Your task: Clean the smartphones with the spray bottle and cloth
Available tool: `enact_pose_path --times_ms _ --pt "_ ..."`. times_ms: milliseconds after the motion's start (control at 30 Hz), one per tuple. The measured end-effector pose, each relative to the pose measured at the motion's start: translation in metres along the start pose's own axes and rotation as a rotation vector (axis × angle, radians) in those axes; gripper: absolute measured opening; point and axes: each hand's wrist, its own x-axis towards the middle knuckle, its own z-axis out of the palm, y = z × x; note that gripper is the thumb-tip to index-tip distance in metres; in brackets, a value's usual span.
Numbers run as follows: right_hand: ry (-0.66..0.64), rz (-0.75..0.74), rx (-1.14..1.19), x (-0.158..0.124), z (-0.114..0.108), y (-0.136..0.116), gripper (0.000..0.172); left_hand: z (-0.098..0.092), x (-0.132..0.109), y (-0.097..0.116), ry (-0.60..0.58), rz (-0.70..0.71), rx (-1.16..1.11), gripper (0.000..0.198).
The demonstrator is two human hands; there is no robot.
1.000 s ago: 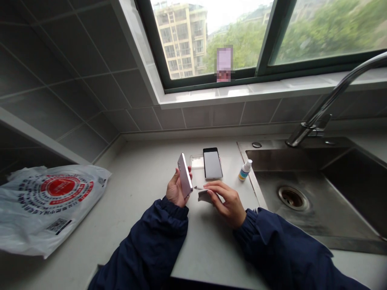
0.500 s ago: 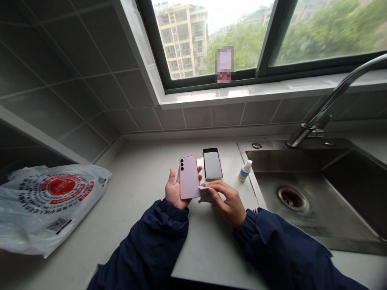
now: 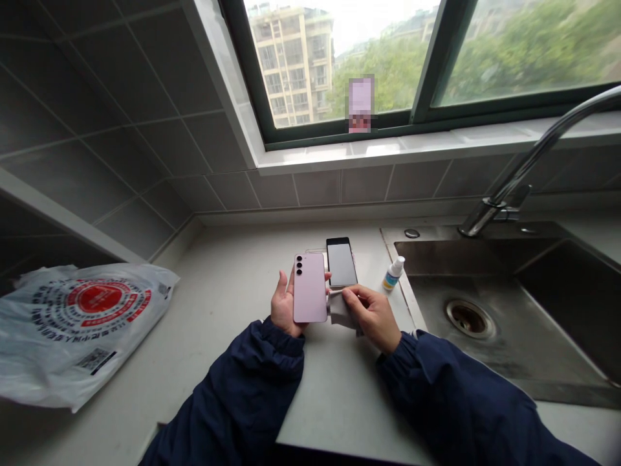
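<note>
A pink phone (image 3: 310, 291), its back with three camera lenses facing up, lies in my left hand (image 3: 284, 307), whose fingers wrap round its far edge. My right hand (image 3: 377, 317) pinches a grey cloth (image 3: 343, 310) that hangs just to the right of the pink phone. Behind that hand, a second phone (image 3: 341, 264) with a pale screen and dark top rests on the counter. A small white spray bottle (image 3: 392, 273) with a blue and yellow label stands right of it, beside the sink edge.
On the right is a steel sink (image 3: 466, 356) with a chrome faucet (image 3: 519, 168) arching over it. A white plastic bag (image 3: 77, 323) with red print lies at the left. The window (image 3: 339, 139) is behind the counter (image 3: 228, 259).
The pink phone and my left hand have shifted slightly right and turned a little. My right hand has moved slightly right and up with the cloth, which now shows more of its surface.
</note>
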Motion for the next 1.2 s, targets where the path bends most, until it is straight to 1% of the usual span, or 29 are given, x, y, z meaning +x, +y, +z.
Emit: enact_pose_path --times_ms 133,233,300,400,433,467,500,567,600,633,733,800,867,933,1033,1133,1200 --pt "0.058 0.076 0.079 0.005 -0.007 -0.005 0.039 -0.006 0.002 -0.004 -0.033 -0.006 0.016 0.069" --pt "0.146 0.08 0.121 0.015 -0.012 -0.015 0.038 -0.009 0.003 -0.008 -0.075 -0.033 0.021 0.069" --pt "0.214 -0.002 0.117 0.026 -0.013 -0.023 0.035 -0.009 0.003 -0.011 -0.1 -0.057 0.025 0.07" --pt "0.286 -0.196 -0.009 0.043 -0.01 -0.035 0.028 -0.007 0.001 -0.015 -0.111 -0.101 0.009 0.074" --pt "0.3 -0.281 -0.052 0.047 -0.008 -0.037 0.025 -0.007 0.001 -0.016 -0.102 -0.117 0.003 0.075" --pt "0.275 -0.364 -0.099 0.049 -0.006 -0.038 0.023 -0.007 0.002 -0.017 -0.086 -0.129 -0.001 0.076" --pt "0.195 -0.43 -0.148 0.05 -0.003 -0.038 0.023 -0.007 0.002 -0.017 -0.064 -0.138 -0.003 0.076" --pt "-0.09 -0.502 -0.24 0.048 0.002 -0.033 0.028 -0.008 0.004 -0.018 -0.009 -0.143 -0.011 0.076" --pt "-0.193 -0.531 -0.277 0.045 0.004 -0.03 0.032 -0.009 0.004 -0.019 0.013 -0.139 -0.022 0.077" --pt "-0.245 -0.556 -0.323 0.042 0.006 -0.026 0.035 -0.009 0.005 -0.019 0.028 -0.135 -0.038 0.077" --pt "-0.241 -0.601 -0.491 0.032 0.007 -0.016 0.042 -0.008 0.007 -0.02 0.049 -0.123 -0.083 0.077" --pt "-0.295 -0.611 -0.62 0.028 0.008 -0.011 0.046 -0.005 0.007 -0.02 0.061 -0.11 -0.107 0.075" --pt "-0.362 -0.604 -0.731 0.026 0.01 -0.007 0.054 -0.001 0.006 -0.02 0.057 -0.082 -0.135 0.074" --pt "-0.382 -0.586 -0.806 0.023 0.015 -0.005 0.061 0.001 0.007 -0.021 0.042 -0.056 -0.16 0.073" --pt "-0.361 -0.561 -0.856 0.014 0.023 -0.005 0.067 0.002 0.007 -0.023 0.062 -0.042 -0.176 0.071" --pt "-0.426 -0.574 -0.863 -0.002 0.031 -0.01 0.068 -0.001 0.005 -0.023 0.095 -0.025 -0.177 0.069" --pt "-0.471 -0.578 -0.852 -0.013 0.033 -0.016 0.068 -0.004 0.003 -0.022 0.095 -0.028 -0.166 0.072"
